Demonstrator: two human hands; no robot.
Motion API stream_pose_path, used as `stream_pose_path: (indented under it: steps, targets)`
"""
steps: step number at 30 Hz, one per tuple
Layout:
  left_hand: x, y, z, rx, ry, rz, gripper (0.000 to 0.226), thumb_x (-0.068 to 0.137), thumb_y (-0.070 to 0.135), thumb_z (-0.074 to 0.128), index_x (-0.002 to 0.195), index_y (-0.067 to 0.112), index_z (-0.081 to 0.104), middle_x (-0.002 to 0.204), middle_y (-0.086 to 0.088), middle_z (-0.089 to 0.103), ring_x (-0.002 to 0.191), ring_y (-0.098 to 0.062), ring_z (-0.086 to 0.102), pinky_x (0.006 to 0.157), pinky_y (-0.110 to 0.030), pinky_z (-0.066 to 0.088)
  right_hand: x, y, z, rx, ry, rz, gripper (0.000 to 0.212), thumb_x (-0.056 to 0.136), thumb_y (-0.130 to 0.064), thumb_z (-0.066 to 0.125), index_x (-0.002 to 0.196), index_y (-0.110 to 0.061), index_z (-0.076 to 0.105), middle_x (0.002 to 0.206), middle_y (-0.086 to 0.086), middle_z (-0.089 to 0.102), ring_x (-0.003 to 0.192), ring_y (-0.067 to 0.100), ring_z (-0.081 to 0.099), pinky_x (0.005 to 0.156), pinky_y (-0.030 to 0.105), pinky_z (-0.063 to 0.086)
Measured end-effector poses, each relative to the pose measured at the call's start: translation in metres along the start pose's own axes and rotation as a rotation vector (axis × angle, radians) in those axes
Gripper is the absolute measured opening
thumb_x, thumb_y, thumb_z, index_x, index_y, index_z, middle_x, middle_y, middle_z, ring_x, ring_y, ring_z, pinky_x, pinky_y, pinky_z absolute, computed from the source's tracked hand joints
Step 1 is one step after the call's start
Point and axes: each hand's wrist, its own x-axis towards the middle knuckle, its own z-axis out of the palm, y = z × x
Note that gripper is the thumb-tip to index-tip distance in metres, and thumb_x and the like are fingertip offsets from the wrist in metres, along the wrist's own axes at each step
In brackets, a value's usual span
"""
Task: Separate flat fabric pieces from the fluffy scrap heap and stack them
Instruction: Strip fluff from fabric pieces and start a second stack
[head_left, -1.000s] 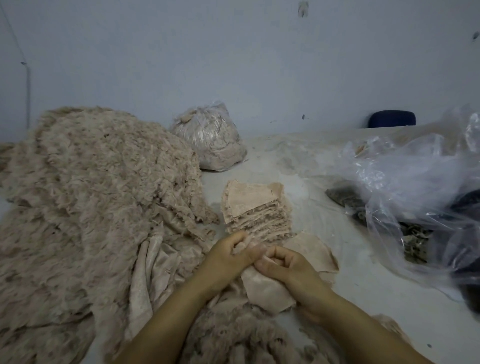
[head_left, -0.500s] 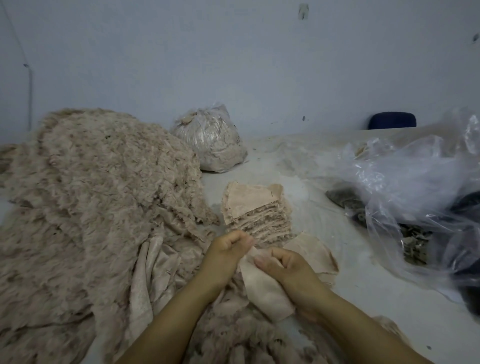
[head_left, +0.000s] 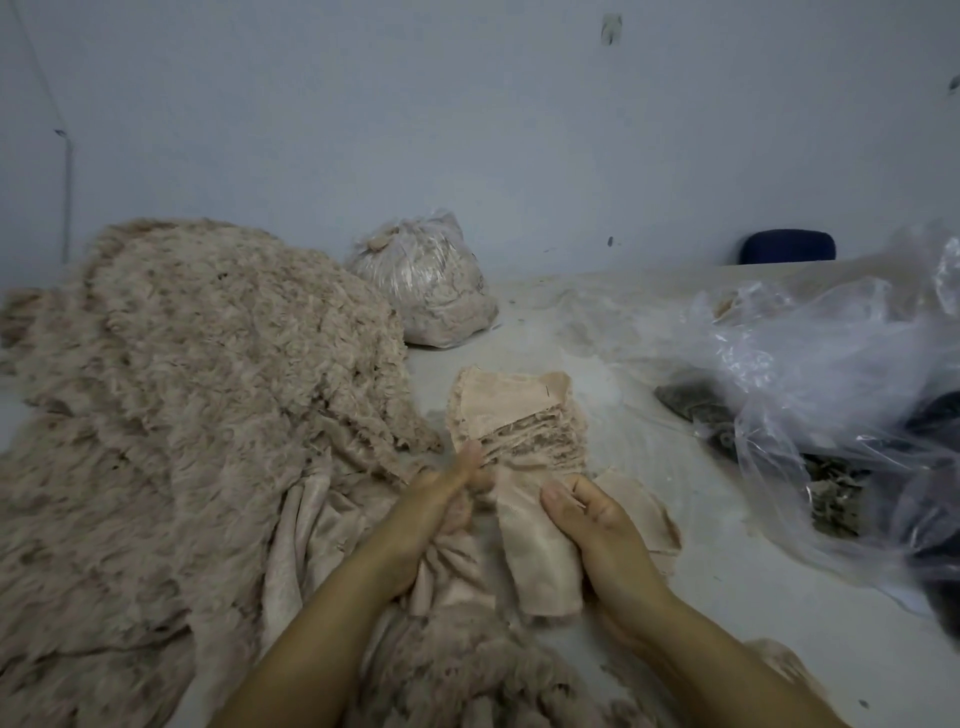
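A big beige fluffy scrap heap (head_left: 171, 415) covers the left of the table. Just beyond my hands stands a stack of flat beige fabric pieces (head_left: 514, 415). My right hand (head_left: 597, 525) grips a flat beige fabric piece (head_left: 535, 551), thumb on top, and the piece hangs down toward me. My left hand (head_left: 436, 514) is close on its left, fingers curled around fluffy fabric (head_left: 457, 566) bunched beneath it. Another flat piece (head_left: 644, 509) lies under my right hand.
A tied clear bag of beige scraps (head_left: 426, 291) stands at the back by the wall. Crumpled clear plastic bags (head_left: 831, 395) with dark fabric fill the right side. A dark blue chair back (head_left: 787, 247) shows behind the table. More fluffy fabric (head_left: 467, 670) lies between my forearms.
My hands have drawn apart: the right hand has pulled the flat piece off to the right while the left hand keeps the fluffy fabric.
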Motion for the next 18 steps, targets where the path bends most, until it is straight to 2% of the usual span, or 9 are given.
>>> stream_pose_path:
  steps: [2, 4, 5, 7, 10, 13, 15, 18]
  targets:
    - [-0.004, -0.003, 0.001, 0.073, -0.199, -0.06, 0.055, 0.073, 0.061, 0.068, 0.083, 0.008, 0.072, 0.067, -0.002, 0.067, 0.059, -0.01, 0.059, 0.057, -0.018, 0.046, 0.001, 0.001, -0.001, 0.079, 0.009, -0.002, 0.032, 0.079, -0.029, 0.065, 0.098, -0.005, 0.059, 0.086, 0.011, 0.069, 0.075, 0.02, 0.066, 0.064, 0.028, 0.054]
    - [-0.006, -0.006, 0.005, 0.121, -0.252, -0.058, 0.042, 0.074, 0.047, 0.073, 0.091, 0.009, 0.073, 0.084, -0.016, 0.069, 0.073, -0.025, 0.062, 0.067, -0.03, 0.048, 0.001, 0.0, -0.002, 0.152, -0.008, 0.004, 0.034, 0.079, -0.026, 0.068, 0.105, -0.006, 0.06, 0.095, 0.016, 0.07, 0.084, 0.027, 0.068, 0.07, 0.035, 0.055]
    - [-0.007, -0.007, 0.007, 0.131, -0.277, -0.048, 0.035, 0.078, 0.04, 0.072, 0.094, 0.009, 0.072, 0.09, -0.016, 0.07, 0.08, -0.027, 0.063, 0.072, -0.034, 0.048, 0.001, -0.001, -0.003, 0.138, -0.023, 0.006, 0.035, 0.081, -0.026, 0.069, 0.107, -0.005, 0.062, 0.098, 0.019, 0.07, 0.089, 0.032, 0.069, 0.074, 0.04, 0.056]
    - [-0.008, -0.007, 0.012, 0.126, -0.341, -0.026, 0.02, 0.084, 0.031, 0.068, 0.096, 0.015, 0.072, 0.093, -0.005, 0.072, 0.086, -0.018, 0.067, 0.075, -0.029, 0.051, 0.0, -0.002, -0.004, -0.009, -0.009, 0.002, 0.04, 0.083, -0.033, 0.072, 0.104, 0.0, 0.066, 0.098, 0.023, 0.07, 0.091, 0.037, 0.069, 0.08, 0.045, 0.056]
    - [-0.007, -0.004, 0.016, 0.087, -0.288, -0.01, 0.021, 0.081, 0.031, 0.067, 0.095, 0.015, 0.066, 0.089, 0.003, 0.072, 0.082, -0.01, 0.068, 0.067, -0.021, 0.051, 0.002, -0.001, -0.003, -0.124, 0.156, -0.036, 0.036, 0.086, -0.031, 0.065, 0.098, 0.003, 0.064, 0.087, 0.021, 0.071, 0.082, 0.031, 0.07, 0.074, 0.041, 0.057]
    - [-0.004, -0.003, 0.013, 0.145, -0.165, 0.016, 0.023, 0.075, 0.034, 0.07, 0.08, 0.014, 0.061, 0.071, 0.009, 0.065, 0.067, -0.007, 0.061, 0.061, -0.017, 0.047, 0.006, -0.004, -0.002, -0.101, 0.303, -0.121, 0.023, 0.09, -0.025, 0.059, 0.085, -0.002, 0.06, 0.075, 0.012, 0.069, 0.065, 0.015, 0.066, 0.056, 0.026, 0.054]
    - [-0.003, -0.003, 0.011, 0.108, -0.106, 0.009, 0.023, 0.072, 0.037, 0.069, 0.073, 0.015, 0.063, 0.064, 0.011, 0.062, 0.058, -0.002, 0.053, 0.057, -0.013, 0.042, 0.008, -0.005, -0.004, -0.083, 0.361, -0.123, 0.018, 0.092, -0.024, 0.058, 0.092, -0.007, 0.056, 0.08, 0.005, 0.065, 0.063, 0.005, 0.064, 0.052, 0.017, 0.049]
    - [-0.001, -0.003, 0.009, 0.009, -0.004, -0.046, 0.021, 0.071, 0.038, 0.066, 0.063, 0.019, 0.069, 0.056, 0.008, 0.058, 0.046, 0.0, 0.041, 0.049, -0.009, 0.035, 0.013, -0.001, -0.007, -0.076, 0.41, -0.116, 0.024, 0.09, -0.03, 0.058, 0.104, -0.014, 0.047, 0.093, 0.002, 0.053, 0.077, 0.009, 0.054, 0.056, 0.012, 0.044]
